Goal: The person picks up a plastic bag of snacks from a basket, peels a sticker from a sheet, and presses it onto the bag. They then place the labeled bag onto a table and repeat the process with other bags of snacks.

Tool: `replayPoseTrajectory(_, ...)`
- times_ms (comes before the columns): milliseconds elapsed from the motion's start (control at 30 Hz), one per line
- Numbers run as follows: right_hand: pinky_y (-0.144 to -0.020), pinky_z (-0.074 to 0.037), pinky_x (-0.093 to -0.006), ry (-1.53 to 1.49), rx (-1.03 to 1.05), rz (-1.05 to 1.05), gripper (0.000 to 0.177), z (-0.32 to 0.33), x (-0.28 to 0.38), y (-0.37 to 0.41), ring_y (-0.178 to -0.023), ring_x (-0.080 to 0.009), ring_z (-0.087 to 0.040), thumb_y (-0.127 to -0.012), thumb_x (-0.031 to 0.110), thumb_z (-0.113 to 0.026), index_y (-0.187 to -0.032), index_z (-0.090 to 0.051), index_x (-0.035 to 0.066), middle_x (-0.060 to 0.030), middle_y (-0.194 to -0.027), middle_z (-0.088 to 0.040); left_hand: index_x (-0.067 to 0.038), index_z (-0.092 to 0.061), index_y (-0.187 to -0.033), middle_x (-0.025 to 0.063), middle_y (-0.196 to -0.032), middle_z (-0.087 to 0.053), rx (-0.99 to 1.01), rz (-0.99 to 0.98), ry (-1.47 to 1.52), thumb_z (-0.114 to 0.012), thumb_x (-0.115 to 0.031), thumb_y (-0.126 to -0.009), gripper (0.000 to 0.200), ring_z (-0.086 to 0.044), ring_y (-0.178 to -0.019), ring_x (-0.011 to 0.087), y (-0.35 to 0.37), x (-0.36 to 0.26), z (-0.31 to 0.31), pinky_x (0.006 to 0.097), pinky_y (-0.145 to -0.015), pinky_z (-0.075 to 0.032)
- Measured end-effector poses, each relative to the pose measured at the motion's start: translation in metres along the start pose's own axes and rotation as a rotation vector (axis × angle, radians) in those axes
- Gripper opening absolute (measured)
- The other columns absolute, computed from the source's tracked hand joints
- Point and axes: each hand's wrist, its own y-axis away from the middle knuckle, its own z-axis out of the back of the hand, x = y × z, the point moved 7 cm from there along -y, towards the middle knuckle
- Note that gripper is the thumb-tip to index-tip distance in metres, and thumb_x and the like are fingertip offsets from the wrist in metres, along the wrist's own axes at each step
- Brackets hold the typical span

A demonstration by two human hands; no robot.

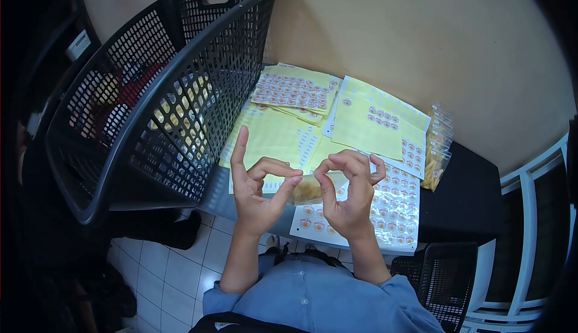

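Observation:
Between my two hands, in front of my chest, is a small clear plastic packet [308, 192] with yellowish contents. My left hand [257, 193] pinches its upper left corner between thumb and fingertip, with one finger pointing up. On the other side, my right hand [350, 189] pinches the packet's upper right part, its remaining fingers curled. Below and behind the packet lie sheets of round stickers: a white sticker sheet [392, 208] under my right hand, a yellow partly used sheet [367, 129] farther back, and a stack with a fuller sheet [293, 90] on top.
A large black plastic basket [201, 113] on the left holds packets of yellow snack and dark red items. Several clear packets of yellow sticks [438, 152] lie at the table's right, against the wall. A black mesh-backed chair [448, 279] stands at lower right.

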Motion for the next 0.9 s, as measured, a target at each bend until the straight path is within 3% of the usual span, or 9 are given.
replayPoseTrajectory(333, -0.090, -0.014, -0.0365, 0.114, 0.085, 0.043, 0.035, -0.004, 0.003, -0.012, -0.090, -0.0139, -0.049, -0.069, 0.006, -0.063, -0.098, -0.044, 0.008, 0.0044, -0.071, -0.061, 0.004, -0.006, -0.130, 0.0067, -0.068, -0.060, -0.030, -0.049, -0.039, -0.061, 0.007, -0.067, 0.083, -0.059, -0.070, 0.0135, -0.002, 0.002, 0.016, 0.0311, -0.078, -0.045)
replayPoseTrajectory(500, -0.087, -0.016, -0.0391, 0.106, 0.085, 0.034, 0.027, -0.006, 0.000, -0.013, -0.085, -0.0138, -0.051, -0.068, 0.008, -0.064, -0.092, -0.051, 0.010, 0.0071, -0.071, -0.059, 0.004, -0.006, -0.130, 0.0061, -0.067, -0.060, -0.059, -0.022, -0.028, -0.061, 0.007, -0.067, 0.083, -0.059, -0.070, 0.0132, -0.002, 0.004, 0.023, 0.0314, -0.078, -0.045)
replayPoseTrajectory(700, -0.090, -0.014, -0.0372, 0.146, 0.157, 0.066, 0.030, -0.011, -0.002, -0.014, -0.088, -0.0146, -0.049, -0.068, 0.008, -0.066, -0.092, -0.047, 0.009, 0.0044, -0.071, -0.061, 0.004, -0.006, -0.130, 0.0059, -0.067, -0.060, -0.124, 0.005, -0.008, -0.061, 0.006, -0.068, 0.083, -0.058, -0.069, 0.0127, 0.002, 0.007, 0.040, 0.0312, -0.079, -0.044)
replayPoseTrajectory(900, -0.087, -0.017, -0.0385, -0.085, 0.253, 0.046, 0.030, -0.017, 0.006, -0.004, -0.079, -0.0111, -0.053, -0.061, 0.017, -0.073, -0.082, -0.053, 0.012, 0.0066, -0.066, -0.059, 0.008, -0.012, -0.127, 0.0057, -0.061, -0.058, -0.201, 0.063, -0.027, -0.063, 0.006, -0.065, 0.081, -0.057, -0.063, 0.0125, 0.031, -0.010, 0.073, 0.0302, -0.074, -0.046)
